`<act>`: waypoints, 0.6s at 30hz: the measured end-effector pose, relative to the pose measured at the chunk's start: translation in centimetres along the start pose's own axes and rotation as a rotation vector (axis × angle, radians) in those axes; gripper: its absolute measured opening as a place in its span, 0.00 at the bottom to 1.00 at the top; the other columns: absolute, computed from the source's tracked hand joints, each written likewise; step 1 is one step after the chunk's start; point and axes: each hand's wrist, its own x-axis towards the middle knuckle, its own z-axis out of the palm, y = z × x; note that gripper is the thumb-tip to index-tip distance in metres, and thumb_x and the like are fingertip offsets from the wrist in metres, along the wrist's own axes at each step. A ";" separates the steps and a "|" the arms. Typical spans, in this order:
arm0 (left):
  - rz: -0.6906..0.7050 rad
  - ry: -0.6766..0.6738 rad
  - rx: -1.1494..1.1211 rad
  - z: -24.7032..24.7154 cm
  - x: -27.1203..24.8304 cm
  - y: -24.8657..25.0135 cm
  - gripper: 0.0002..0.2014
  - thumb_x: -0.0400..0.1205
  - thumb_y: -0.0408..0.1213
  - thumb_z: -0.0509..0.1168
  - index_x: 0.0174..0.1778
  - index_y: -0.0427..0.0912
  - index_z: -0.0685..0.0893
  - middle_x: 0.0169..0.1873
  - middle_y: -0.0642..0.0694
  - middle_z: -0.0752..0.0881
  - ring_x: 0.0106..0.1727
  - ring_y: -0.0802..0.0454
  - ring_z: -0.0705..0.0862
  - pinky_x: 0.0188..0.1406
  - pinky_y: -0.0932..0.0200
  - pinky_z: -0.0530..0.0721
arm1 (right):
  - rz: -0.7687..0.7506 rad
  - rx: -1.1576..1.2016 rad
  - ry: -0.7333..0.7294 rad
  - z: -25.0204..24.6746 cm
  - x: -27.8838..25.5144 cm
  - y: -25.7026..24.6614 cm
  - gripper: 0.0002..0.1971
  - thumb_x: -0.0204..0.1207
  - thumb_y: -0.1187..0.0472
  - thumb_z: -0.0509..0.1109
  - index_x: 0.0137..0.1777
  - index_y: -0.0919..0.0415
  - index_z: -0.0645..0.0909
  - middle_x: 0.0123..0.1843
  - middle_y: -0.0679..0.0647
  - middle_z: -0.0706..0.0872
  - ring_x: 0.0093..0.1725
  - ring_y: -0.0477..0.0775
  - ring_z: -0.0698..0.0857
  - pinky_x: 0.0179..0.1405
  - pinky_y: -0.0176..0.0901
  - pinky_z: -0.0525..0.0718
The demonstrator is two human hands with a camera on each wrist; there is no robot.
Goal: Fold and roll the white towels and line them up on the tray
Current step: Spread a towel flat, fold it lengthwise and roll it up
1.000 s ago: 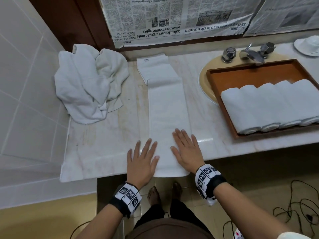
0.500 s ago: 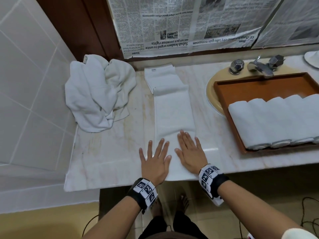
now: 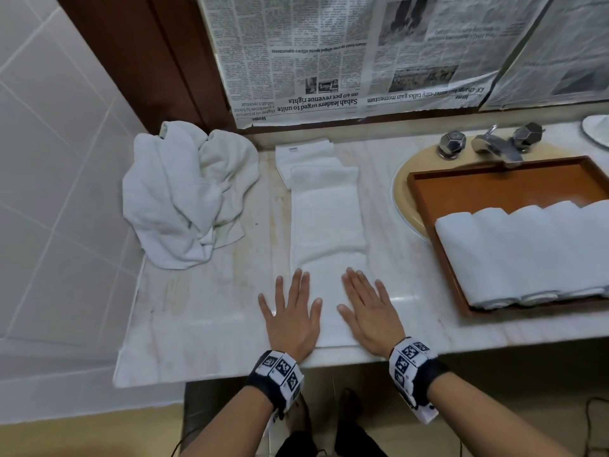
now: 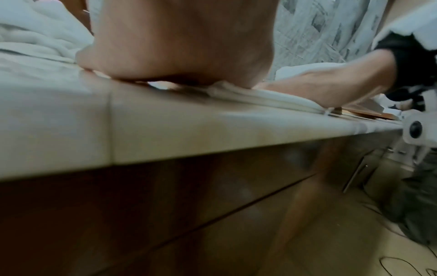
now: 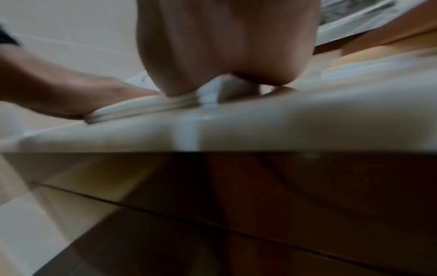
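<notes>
While your left hand & right hand lay flat, fingers straight, pressing the folded towel, rolling looked next: curl its near edge.

towels white | tray orange-brown | counter cream marble

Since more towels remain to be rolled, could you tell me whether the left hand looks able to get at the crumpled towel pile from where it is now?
Probably yes. The left hand lies flat and holds nothing, and only bare countertop lies between it and the crumpled towel pile to its far left.
</notes>
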 end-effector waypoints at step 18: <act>0.456 0.018 -0.001 -1.8 -4.5 -1.9 0.24 0.74 0.64 0.65 0.62 0.57 0.81 0.61 0.57 0.79 0.60 0.53 0.78 0.51 0.54 0.78 | -0.205 0.058 0.227 -1.0 -6.5 0.8 0.20 0.62 0.63 0.84 0.54 0.60 0.87 0.55 0.53 0.86 0.50 0.53 0.86 0.47 0.43 0.88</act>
